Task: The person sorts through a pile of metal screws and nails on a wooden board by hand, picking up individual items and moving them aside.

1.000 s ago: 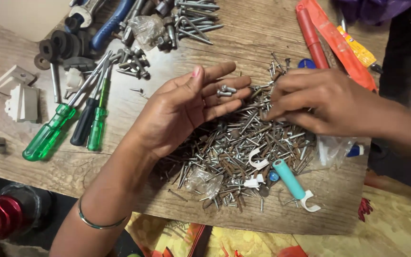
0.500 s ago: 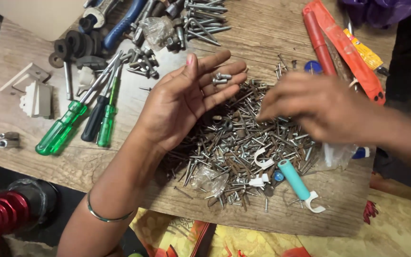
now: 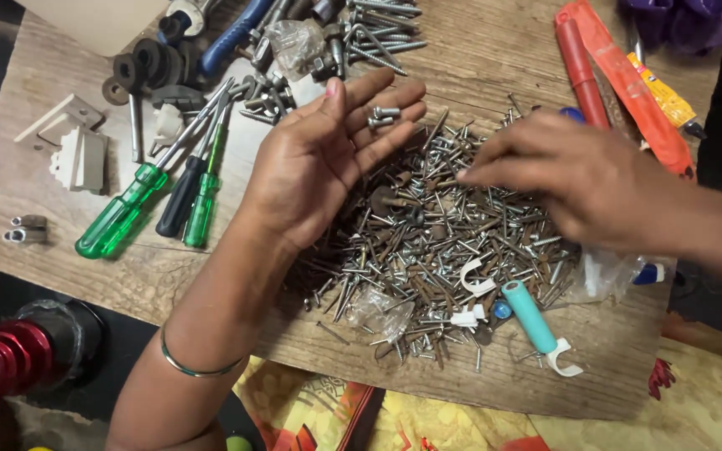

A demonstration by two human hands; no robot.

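My left hand [image 3: 323,159] lies palm up over the left side of a heap of nails and screws [image 3: 436,242] on a wooden board [image 3: 495,67]. Two short screws [image 3: 382,117] rest on its fingers. My right hand [image 3: 578,179] reaches in from the right, fingers spread low over the heap, fingertips touching the nails near its middle. I cannot see anything pinched between those fingers.
Green and black screwdrivers [image 3: 139,205] lie left of the heap, with bolts, black washers [image 3: 139,63] and a blue-handled tool behind. Red and orange tools [image 3: 620,71] lie at the back right. A teal wall plug [image 3: 530,316] and white cable clips sit at the heap's front.
My right hand has slid left across the heap toward its middle. My left hand has stayed palm up with the screws on its fingers.
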